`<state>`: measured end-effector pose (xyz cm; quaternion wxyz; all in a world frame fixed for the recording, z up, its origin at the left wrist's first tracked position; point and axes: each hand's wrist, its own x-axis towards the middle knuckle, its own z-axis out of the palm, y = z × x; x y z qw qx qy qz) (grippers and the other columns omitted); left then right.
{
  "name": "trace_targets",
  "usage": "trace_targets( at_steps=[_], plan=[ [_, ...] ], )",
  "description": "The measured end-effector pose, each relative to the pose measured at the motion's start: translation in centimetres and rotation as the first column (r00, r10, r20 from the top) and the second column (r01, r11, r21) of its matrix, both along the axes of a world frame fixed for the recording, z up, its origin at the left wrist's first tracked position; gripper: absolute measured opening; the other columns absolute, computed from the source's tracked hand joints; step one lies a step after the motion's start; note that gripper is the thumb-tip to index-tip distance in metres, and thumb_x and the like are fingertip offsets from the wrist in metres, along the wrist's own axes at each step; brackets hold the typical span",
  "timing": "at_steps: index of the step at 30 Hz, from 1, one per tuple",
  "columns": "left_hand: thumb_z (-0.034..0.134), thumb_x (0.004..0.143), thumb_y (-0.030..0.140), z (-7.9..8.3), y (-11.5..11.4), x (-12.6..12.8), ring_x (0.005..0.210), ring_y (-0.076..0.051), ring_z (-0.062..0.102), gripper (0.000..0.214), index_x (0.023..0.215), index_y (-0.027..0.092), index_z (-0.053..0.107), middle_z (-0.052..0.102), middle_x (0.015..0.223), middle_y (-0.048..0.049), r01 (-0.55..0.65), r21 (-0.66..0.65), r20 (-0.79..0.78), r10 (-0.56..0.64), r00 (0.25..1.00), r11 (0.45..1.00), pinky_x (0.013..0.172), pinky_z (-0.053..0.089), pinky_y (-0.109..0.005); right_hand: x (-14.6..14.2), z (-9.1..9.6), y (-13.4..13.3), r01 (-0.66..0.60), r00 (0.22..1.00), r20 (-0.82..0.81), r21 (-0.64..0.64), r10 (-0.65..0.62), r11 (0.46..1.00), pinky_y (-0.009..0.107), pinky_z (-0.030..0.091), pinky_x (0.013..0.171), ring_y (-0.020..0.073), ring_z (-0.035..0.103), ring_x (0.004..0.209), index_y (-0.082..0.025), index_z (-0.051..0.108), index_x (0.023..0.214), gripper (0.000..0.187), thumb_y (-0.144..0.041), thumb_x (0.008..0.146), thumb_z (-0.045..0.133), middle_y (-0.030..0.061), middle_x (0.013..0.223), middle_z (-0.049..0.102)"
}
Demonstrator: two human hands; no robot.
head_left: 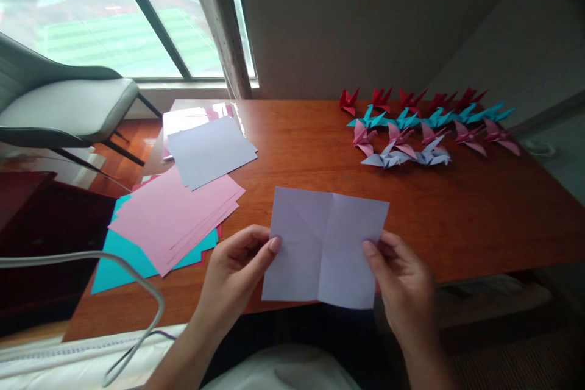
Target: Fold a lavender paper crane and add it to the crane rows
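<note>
A square sheet of pale lavender origami paper (299, 268) is held up over the table's front edge. It is unfolded, with a vertical crease down its middle and fainter creases across it. My left hand (242, 262) pinches the sheet's left edge, thumb on top and fingers behind. On the opposite edge, my right hand (404, 274) grips the paper the same way. Farther back on the right stand rows of folded paper cranes: red cranes (350, 101), turquoise cranes (404, 119), pink cranes (363, 139) and, nearest me, two lavender cranes (388, 157).
Loose sheets lie at the left of the wooden table (292, 134): lavender sheets (212, 152), pink sheets (173, 213) and turquoise sheets (119, 268). A grey cable (153, 292) curves over the lower left. A chair (73, 103) stands by the window, beyond the table's left edge.
</note>
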<state>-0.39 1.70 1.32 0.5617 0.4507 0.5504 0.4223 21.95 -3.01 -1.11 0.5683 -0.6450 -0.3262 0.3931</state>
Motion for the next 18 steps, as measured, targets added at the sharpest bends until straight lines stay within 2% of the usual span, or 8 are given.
trace_targets(
  at_steps=[5,13,18],
  plan=[
    [0.080,0.080,0.037,-0.03,0.21,0.21,0.061,-0.008,0.048,0.024,0.076,0.017,0.068,0.060,0.069,0.0020,0.054,-0.162,0.160,-0.028,0.987,0.985,0.051,0.035,-0.014,0.35,-0.77,0.00,0.000,0.987,-0.158,-0.025,-0.004,1.000,0.025,0.056,0.067,0.0177,0.071,0.079,-0.026,0.067,0.119,0.043,-0.038,0.080,0.081,0.0059,0.100,0.078],
    [0.075,0.085,0.038,-0.27,0.19,0.10,0.063,-0.008,0.046,0.024,0.077,0.018,0.064,0.054,0.070,0.0035,0.111,-0.168,0.193,-0.078,0.978,0.980,0.051,0.034,-0.013,0.69,-0.81,0.04,-0.077,0.978,-0.195,-0.002,0.075,0.997,0.026,0.060,0.070,0.0203,0.075,0.083,-0.022,0.070,0.110,0.033,-0.037,0.081,0.080,0.0082,0.103,0.079],
    [0.073,0.087,0.037,-0.29,0.24,0.05,0.062,-0.007,0.045,0.024,0.077,0.018,0.062,0.053,0.070,0.0040,0.135,-0.168,0.225,-0.095,0.970,0.977,0.050,0.034,-0.013,0.43,-0.60,0.12,-0.076,0.975,-0.210,-0.009,0.072,0.997,0.027,0.060,0.070,0.0205,0.075,0.082,-0.022,0.071,0.108,0.033,-0.037,0.081,0.080,0.0088,0.106,0.079]
  ],
)
